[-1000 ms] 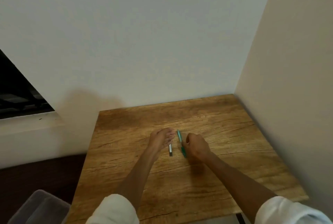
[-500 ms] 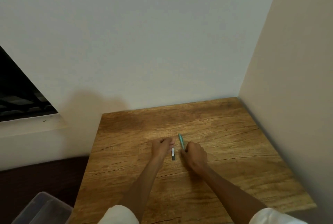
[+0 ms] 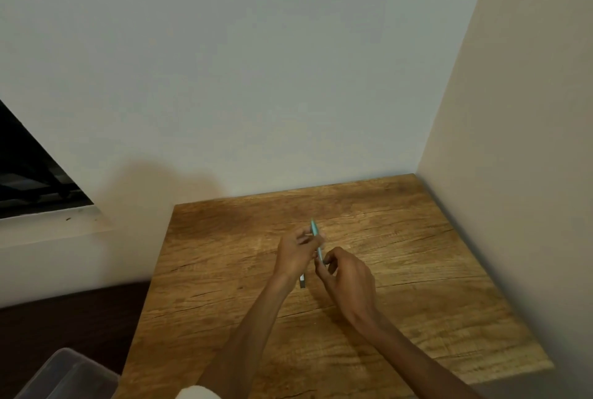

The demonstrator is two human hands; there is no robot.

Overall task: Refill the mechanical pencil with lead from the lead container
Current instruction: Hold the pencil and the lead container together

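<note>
Both hands are meeting over the middle of the wooden surface (image 3: 401,270), a little toward its far edge. The left hand (image 3: 296,255) is curling its fingers (image 3: 305,238) around the upper part of the teal mechanical pencil (image 3: 316,235), with the thumb and forefinger pinching the barrel. The pencil is standing tilted, its far end pointing up and toward the wall edge of the surface, lifted off the wood. The right hand (image 3: 348,279) is sitting just beside the left one, its fingers (image 3: 327,262) bent and drawn close together around the pencil's near end; they are pinching or touching that end, though the exact contact is too small to make out. The lead container (image 3: 302,281), a small dark and pale stick-shaped case, is lying flat on the surface directly between the two wrists, partly hidden by the left hand and held by neither hand. Both forearms are reaching in from the near edge of the surface, with a white sleeve (image 3: 199,394) showing at the bottom. A translucent plastic bin (image 3: 64,376) is sitting beyond the surface's near left corner.
</note>
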